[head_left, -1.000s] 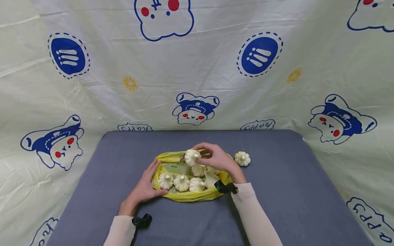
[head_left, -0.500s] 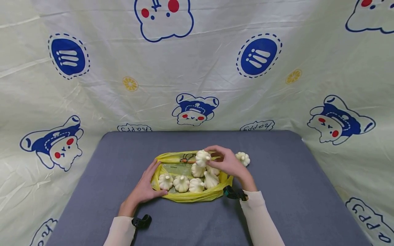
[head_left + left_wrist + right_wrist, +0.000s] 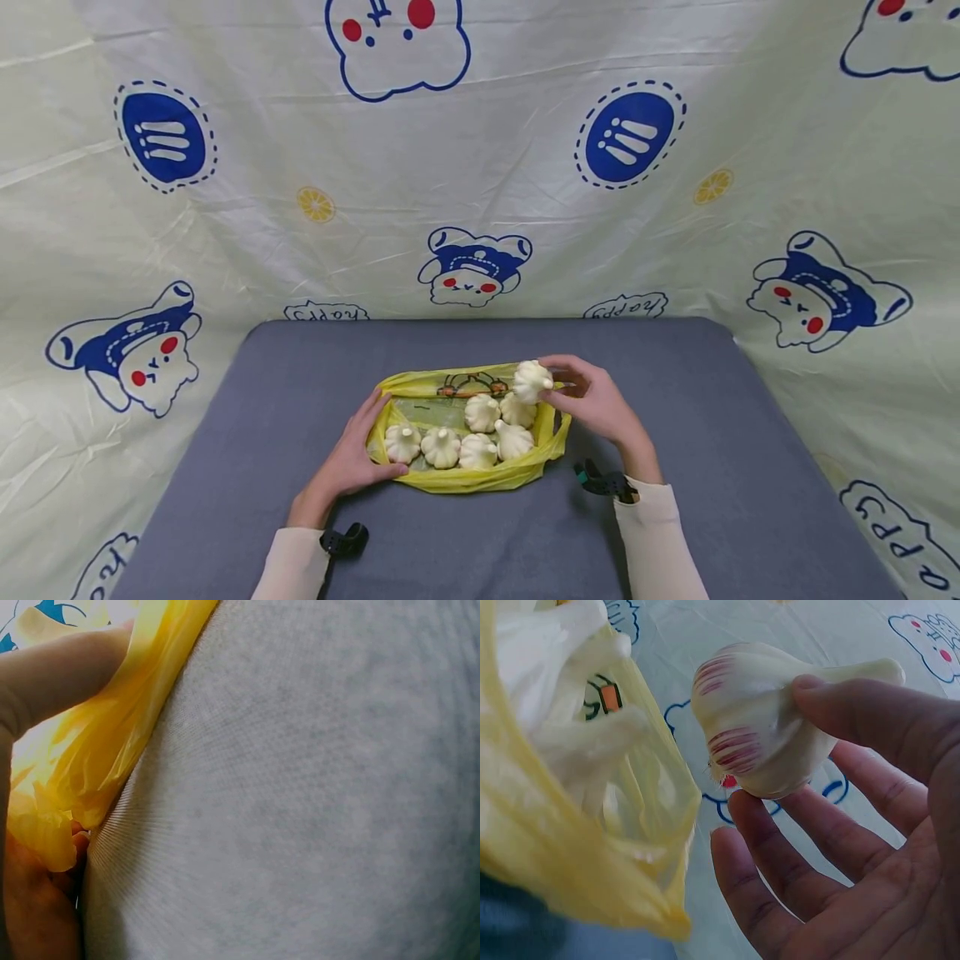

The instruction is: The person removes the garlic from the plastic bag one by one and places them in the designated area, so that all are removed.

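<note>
A yellow plastic bag (image 3: 487, 481) lies on the table with its mouth spread wide, and several white garlic bulbs (image 3: 441, 447) sit inside it. At the bag's left end, my left hand (image 3: 356, 454) grips the side; in the left wrist view the thumb (image 3: 71, 671) presses on the yellow film. My right hand (image 3: 600, 404) pinches one garlic bulb (image 3: 761, 724) between thumb and fingers, above the bag's far right corner. Pink streaks and a pale stem show on this bulb in the right wrist view. My right hand hides the spot on the table just right of the bag.
The grey cloth-covered table (image 3: 300, 358) extends around the bag on all sides. A pale printed curtain (image 3: 480, 183) hangs behind its far edge. Black wrist cameras sit on both wrists.
My right hand has moved right with the garlic bulb, from over the bag's middle to its far right corner. The loose bulb right of the bag is now hidden. My left hand stays put.
</note>
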Demonstrator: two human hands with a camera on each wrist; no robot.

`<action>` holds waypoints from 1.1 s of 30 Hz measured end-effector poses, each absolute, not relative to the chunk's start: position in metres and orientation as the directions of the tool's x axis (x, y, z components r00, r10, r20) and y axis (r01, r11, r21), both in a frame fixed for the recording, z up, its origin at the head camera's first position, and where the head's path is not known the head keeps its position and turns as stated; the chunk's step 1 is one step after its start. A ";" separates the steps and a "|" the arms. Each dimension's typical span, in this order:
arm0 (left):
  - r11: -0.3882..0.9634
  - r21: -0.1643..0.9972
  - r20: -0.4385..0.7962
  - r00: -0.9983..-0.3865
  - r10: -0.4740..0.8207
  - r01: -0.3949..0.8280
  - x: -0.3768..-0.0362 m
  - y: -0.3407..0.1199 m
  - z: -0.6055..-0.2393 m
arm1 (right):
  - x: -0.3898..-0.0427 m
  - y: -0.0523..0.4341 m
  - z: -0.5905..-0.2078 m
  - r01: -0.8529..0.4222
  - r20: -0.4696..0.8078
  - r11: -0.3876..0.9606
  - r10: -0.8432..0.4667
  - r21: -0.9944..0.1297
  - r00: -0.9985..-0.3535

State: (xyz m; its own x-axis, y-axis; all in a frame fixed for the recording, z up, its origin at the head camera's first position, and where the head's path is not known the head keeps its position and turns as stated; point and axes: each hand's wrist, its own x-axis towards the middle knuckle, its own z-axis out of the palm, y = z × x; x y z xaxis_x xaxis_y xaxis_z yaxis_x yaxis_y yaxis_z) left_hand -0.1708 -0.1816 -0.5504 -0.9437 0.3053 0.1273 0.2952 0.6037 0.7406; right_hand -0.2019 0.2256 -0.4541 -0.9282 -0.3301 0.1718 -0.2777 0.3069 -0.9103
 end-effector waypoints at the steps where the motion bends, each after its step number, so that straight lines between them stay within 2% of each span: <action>1: 0.604 0.741 0.127 -0.944 0.306 0.295 -0.171 -0.182 -0.550 | -0.201 0.228 -0.454 -0.278 0.176 0.306 -0.324 -0.910 -0.930; 17: 0.625 0.741 0.069 -0.954 0.292 0.245 -0.176 -0.181 -0.545 | -0.198 0.276 -0.467 -0.280 0.218 0.392 -0.196 -0.876 -0.956; 33: 0.578 0.780 0.081 -0.954 0.289 0.241 -0.176 -0.181 -0.545 | -0.193 0.307 -0.469 -0.251 0.238 0.474 -0.089 -0.844 -0.967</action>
